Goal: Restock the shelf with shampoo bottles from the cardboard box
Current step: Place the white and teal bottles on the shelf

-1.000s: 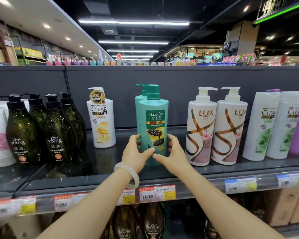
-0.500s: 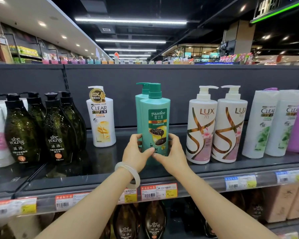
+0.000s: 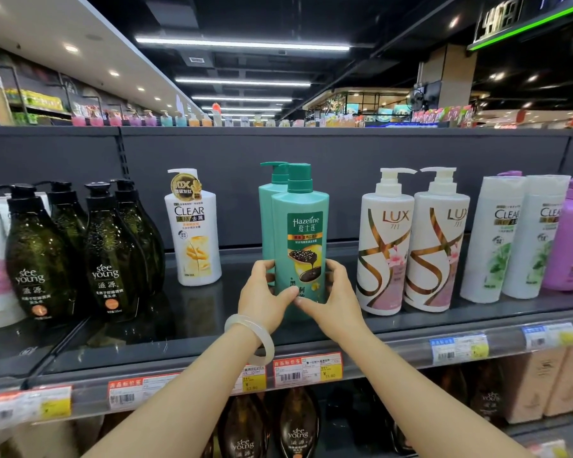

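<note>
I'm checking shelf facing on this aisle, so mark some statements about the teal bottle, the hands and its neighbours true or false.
1. Both hands, left hand and right hand, grip the front Hazeline bottle near its base. True.
2. A second teal bottle stands behind it. True.
3. The Lux bottles stand to its left. False: they are on its right.
4. The bracelet is on the right wrist. False: on the left.
5. The held bottle lies flat. False: it stands upright.
</note>
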`<state>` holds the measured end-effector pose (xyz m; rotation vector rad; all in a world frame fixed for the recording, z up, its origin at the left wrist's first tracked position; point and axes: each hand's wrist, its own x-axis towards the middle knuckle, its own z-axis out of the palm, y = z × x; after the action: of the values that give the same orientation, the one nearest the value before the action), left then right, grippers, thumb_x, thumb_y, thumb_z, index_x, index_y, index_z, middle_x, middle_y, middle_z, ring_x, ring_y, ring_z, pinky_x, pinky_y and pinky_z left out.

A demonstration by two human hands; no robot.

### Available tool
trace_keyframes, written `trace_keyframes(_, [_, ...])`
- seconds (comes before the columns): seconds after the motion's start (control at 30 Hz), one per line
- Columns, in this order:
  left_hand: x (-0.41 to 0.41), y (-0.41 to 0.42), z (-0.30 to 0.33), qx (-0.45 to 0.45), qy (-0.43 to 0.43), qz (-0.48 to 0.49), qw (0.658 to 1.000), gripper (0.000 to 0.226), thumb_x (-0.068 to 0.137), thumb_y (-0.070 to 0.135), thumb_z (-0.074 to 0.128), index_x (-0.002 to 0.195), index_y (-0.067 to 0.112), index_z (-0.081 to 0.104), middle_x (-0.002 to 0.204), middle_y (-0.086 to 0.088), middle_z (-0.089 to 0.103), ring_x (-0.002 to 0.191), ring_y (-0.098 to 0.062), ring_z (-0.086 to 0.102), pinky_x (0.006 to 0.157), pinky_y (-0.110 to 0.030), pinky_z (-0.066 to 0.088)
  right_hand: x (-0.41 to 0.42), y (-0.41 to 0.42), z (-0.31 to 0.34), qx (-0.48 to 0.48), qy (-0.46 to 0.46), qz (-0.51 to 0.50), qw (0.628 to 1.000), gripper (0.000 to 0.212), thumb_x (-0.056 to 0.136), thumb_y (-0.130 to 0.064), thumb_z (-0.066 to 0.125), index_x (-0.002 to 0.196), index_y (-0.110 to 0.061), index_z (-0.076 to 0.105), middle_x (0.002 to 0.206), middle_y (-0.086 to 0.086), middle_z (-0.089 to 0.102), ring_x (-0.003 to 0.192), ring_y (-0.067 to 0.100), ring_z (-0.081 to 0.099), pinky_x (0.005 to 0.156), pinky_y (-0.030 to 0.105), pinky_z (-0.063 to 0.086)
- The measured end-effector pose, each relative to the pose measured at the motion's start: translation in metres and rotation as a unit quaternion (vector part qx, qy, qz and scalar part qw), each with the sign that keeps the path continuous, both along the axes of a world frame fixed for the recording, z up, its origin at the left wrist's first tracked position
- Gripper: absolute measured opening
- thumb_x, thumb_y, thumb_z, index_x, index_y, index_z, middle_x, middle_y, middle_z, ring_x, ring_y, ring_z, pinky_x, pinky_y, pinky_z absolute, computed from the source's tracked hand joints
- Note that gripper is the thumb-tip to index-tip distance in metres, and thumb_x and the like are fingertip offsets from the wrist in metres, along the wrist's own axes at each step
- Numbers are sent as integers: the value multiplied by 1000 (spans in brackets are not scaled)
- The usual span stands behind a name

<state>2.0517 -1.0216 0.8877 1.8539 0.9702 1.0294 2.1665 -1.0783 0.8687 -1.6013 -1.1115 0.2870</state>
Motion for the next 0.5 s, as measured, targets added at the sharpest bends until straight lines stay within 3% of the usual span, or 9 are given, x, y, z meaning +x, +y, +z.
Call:
trace_keyframes(0.27, [-3,0,2,-17,3,-16,1000,62,83,15,68,135,18,35,135,-5,51,120,-21,53,92,-32,49,0,0,2,-15,3,8,1000,78,72,-18,79,135,-25,33,136,-1,47,125,15,48,102,40,47])
trace_keyframes(0.5, [-8,-18,3,-1,-15,15,1000,79,78,21,73,141,15,26,141,-5,37,129,-20,40,105,-34,38,-2,-6,2,-51,-15,-32,998,92,70,-29,80,143,-19,25,144,5,40,133,21,41,108,44,39])
